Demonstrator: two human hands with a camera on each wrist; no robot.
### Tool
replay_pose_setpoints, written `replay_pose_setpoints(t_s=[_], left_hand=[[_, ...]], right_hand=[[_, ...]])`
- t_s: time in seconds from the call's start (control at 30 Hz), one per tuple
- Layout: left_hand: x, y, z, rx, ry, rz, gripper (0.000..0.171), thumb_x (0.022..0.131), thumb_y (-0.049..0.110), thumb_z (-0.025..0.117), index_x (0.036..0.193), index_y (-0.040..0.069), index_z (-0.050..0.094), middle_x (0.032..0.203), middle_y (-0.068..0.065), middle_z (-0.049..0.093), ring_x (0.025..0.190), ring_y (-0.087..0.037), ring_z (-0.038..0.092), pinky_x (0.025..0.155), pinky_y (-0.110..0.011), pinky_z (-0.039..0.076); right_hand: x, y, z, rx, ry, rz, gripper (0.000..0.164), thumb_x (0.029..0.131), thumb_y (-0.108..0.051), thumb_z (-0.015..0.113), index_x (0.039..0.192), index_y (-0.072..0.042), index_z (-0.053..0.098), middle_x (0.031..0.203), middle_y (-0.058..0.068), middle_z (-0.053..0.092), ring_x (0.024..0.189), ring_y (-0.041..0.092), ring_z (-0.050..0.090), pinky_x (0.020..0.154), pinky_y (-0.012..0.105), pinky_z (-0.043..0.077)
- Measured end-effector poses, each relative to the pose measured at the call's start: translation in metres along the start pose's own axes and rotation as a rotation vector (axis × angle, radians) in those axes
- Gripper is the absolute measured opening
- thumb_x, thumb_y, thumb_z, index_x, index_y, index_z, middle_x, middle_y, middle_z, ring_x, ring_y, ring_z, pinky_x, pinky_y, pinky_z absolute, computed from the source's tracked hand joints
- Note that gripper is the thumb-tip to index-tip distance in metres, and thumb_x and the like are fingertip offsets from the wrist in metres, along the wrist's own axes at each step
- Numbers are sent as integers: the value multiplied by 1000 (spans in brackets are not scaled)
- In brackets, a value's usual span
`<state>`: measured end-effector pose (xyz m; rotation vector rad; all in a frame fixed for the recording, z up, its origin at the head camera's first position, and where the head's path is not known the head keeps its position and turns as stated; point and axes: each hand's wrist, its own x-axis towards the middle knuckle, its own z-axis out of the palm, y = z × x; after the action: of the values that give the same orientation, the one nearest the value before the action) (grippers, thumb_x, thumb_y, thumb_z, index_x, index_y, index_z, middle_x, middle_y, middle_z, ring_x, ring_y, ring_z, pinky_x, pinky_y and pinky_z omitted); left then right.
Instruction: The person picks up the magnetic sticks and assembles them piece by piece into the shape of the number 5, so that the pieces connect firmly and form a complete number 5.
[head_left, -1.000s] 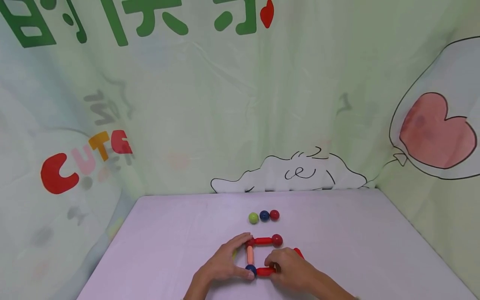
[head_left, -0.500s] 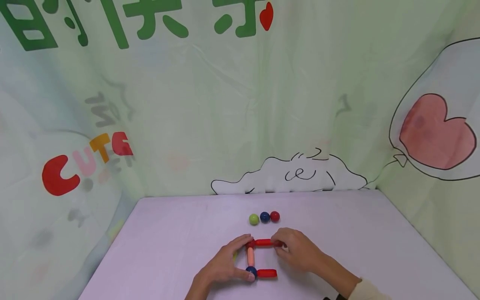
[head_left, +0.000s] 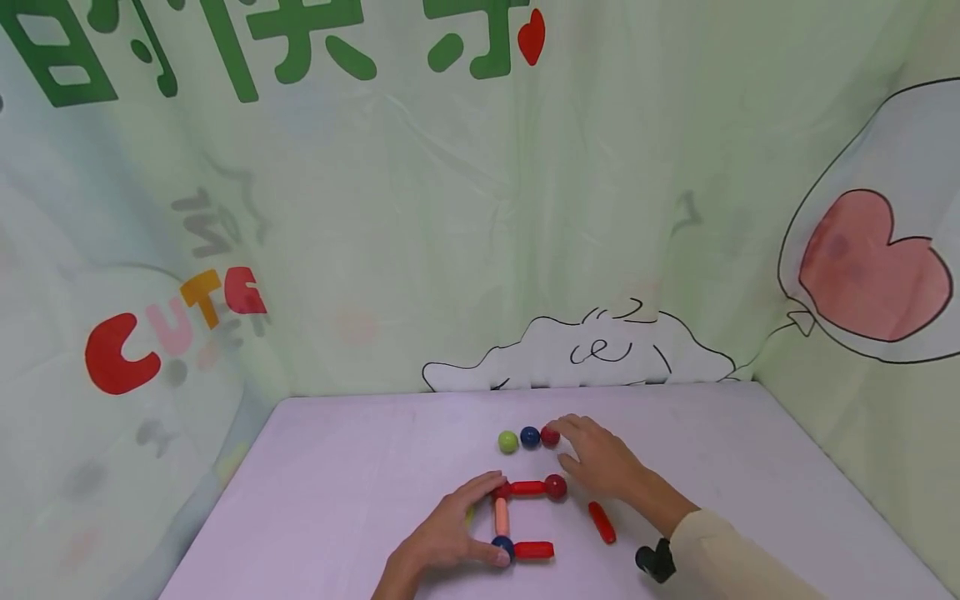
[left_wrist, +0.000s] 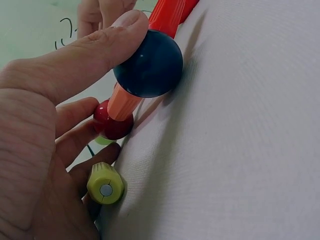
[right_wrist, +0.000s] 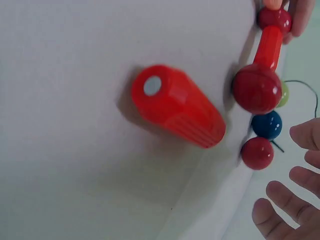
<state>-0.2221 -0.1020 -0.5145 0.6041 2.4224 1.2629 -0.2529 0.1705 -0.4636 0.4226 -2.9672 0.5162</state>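
Observation:
My left hand (head_left: 450, 525) holds one side of a magnetic ball-and-rod frame, its thumb on the blue corner ball (left_wrist: 152, 64) and fingertips at the red corner ball (left_wrist: 112, 120). A pink rod (head_left: 502, 517) joins those balls. One red rod (head_left: 528, 487) runs right from the red corner to another red ball (head_left: 556, 487); a second red rod (head_left: 534, 550) sticks out from the blue one. My right hand (head_left: 603, 462) reaches over the back, fingers spread beside a loose red ball (right_wrist: 257, 153). In the right wrist view its fingertips appear apart from that ball.
A loose red rod (head_left: 602, 522) lies right of the frame. Blue (head_left: 530, 437) and lime (head_left: 507, 442) balls sit in the back row. Under the left palm is a yellow-green rod (left_wrist: 106, 185). A printed curtain (head_left: 375, 208) hangs behind the table (head_left: 337, 483).
My right hand has moved from the front red rod, past the red end ball, to the loose balls at the back. The left hand stays on the frame.

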Motion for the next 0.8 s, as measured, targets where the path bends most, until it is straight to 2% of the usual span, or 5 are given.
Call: replay_pose_setpoints(t_s=[0.1, 0.3, 0.57, 0.8], left_hand=[[1, 0, 0, -3, -2, -7, 95, 69, 42, 93, 151, 38, 46, 157, 20, 39, 150, -22, 32, 118, -58, 28], [3, -2, 1, 10, 1, 0, 95, 70, 46, 92, 152, 38, 45, 156, 22, 39, 150, -20, 32, 118, -57, 28], [4, -3, 2, 15, -4, -7, 95, 69, 43, 93, 151, 38, 46, 156, 22, 39, 149, -20, 33, 118, -56, 28], [2, -3, 2, 20, 4, -13, 94, 69, 42, 93, 151, 39, 46, 156, 21, 39, 149, -21, 33, 117, -58, 29]], right_hand=[[8, 7, 5, 7, -28, 36, 62, 89, -22, 78, 145, -11, 53, 145, 14, 54, 134, 36, 51, 99, 54, 51], [18, 17, 14, 115, -65, 94, 64, 93, -20, 72, 150, -6, 46, 152, 17, 47, 139, 40, 44, 107, 58, 43], [22, 23, 22, 163, -67, 118, 52, 93, -17, 69, 142, -4, 55, 145, 18, 54, 134, 41, 47, 106, 59, 43], [25, 25, 25, 183, -72, 156, 53, 93, -20, 73, 141, -9, 56, 144, 16, 54, 137, 41, 46, 106, 60, 42]])
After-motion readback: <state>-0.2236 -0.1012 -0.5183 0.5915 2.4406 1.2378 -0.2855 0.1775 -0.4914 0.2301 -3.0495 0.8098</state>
